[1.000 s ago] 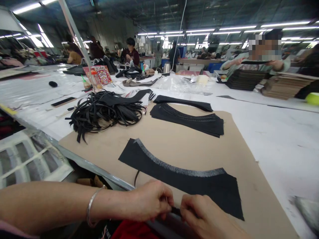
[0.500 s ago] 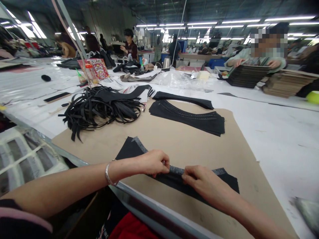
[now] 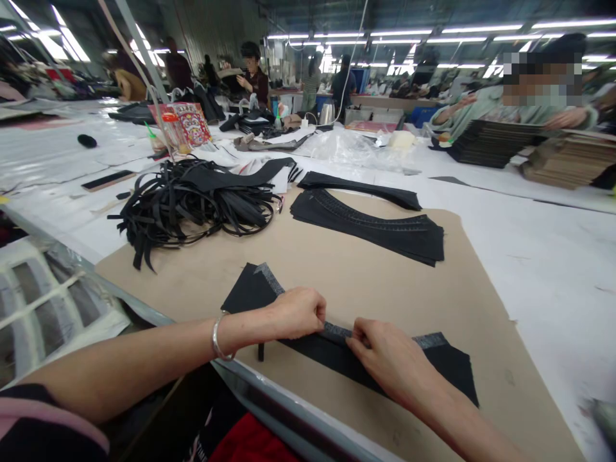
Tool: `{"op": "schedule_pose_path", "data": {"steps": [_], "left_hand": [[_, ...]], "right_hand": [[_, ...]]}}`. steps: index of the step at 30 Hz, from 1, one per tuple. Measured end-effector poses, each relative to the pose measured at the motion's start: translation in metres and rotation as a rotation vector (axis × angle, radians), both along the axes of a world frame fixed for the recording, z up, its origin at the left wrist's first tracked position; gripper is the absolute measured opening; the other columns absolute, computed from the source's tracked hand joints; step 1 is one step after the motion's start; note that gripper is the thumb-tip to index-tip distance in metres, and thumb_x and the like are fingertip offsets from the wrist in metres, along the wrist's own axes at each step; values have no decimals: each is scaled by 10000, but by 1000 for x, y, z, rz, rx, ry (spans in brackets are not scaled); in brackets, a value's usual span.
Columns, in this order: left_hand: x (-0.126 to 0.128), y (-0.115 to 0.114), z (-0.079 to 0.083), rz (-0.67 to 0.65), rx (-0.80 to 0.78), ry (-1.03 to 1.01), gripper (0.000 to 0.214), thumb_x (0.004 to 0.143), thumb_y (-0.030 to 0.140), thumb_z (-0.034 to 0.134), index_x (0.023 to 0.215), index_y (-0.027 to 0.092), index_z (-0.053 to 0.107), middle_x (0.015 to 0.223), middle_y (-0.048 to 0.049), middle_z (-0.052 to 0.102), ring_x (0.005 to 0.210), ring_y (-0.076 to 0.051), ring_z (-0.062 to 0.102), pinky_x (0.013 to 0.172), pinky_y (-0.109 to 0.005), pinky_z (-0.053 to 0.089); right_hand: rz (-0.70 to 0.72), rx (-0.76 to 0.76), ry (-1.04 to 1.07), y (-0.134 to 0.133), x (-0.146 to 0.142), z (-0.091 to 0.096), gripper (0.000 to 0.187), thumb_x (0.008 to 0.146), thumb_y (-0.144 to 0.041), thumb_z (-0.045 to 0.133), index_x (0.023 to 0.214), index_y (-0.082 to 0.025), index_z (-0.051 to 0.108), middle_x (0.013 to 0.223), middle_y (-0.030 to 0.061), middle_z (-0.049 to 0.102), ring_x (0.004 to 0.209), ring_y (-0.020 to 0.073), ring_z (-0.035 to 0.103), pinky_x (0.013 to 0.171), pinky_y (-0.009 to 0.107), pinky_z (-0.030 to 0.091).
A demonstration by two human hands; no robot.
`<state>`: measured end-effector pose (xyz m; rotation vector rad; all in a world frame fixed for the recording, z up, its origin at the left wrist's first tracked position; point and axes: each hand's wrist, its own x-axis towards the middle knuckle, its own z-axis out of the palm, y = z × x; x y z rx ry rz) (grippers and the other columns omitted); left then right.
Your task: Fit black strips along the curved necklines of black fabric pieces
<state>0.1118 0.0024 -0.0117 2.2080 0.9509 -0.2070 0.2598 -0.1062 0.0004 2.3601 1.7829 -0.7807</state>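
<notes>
A curved black fabric piece (image 3: 250, 292) with a grey glued strip along its upper edge lies on a brown cardboard sheet (image 3: 337, 269) near the table's front edge. My left hand (image 3: 296, 312) is closed, its fingers pinching at the grey edge near the middle of the piece. My right hand (image 3: 385, 359) rests beside it with fingers curled down on the same edge. A thin black strip (image 3: 260, 351) hangs down below my left hand. What exactly the fingers pinch is hidden under the hands.
A tangle of black strips (image 3: 192, 205) lies at the left of the cardboard. A stack of curved black pieces (image 3: 370, 224) lies behind. A red snack bag (image 3: 190, 125) and bottle stand further back. A person (image 3: 529, 96) handles stacked sheets at the right; others work behind.
Both hands have moved from the table's front edge up onto the grey edge of the black piece, and now sit there pinching and pressing it. The view has shifted slightly.
</notes>
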Motion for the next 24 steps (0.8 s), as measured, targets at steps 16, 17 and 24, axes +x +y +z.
{"op": "schedule_pose_path", "data": {"steps": [16, 17, 24], "left_hand": [[0, -1, -6, 2, 98, 8, 182, 697, 197, 568, 774, 199, 733, 694, -39, 696, 670, -178, 622, 612, -242, 435], [0, -1, -6, 4, 100, 8, 180, 697, 197, 570, 773, 197, 733, 696, -40, 697, 669, -175, 622, 611, -239, 434], [2, -1, -3, 0, 97, 11, 174, 693, 197, 578, 761, 194, 738, 673, -45, 696, 648, -170, 621, 587, -233, 430]], "right_hand": [[14, -4, -61, 3, -4, -4, 228, 866, -232, 412, 785, -184, 620, 769, 83, 677, 735, 207, 631, 554, 275, 283], [14, -7, -61, 3, -4, -3, 237, 867, -227, 405, 787, -181, 623, 770, 86, 677, 730, 203, 628, 556, 276, 287], [8, -8, -73, 5, -5, -1, 238, 858, -223, 405, 756, -181, 616, 776, 91, 681, 743, 213, 633, 557, 281, 284]]}}
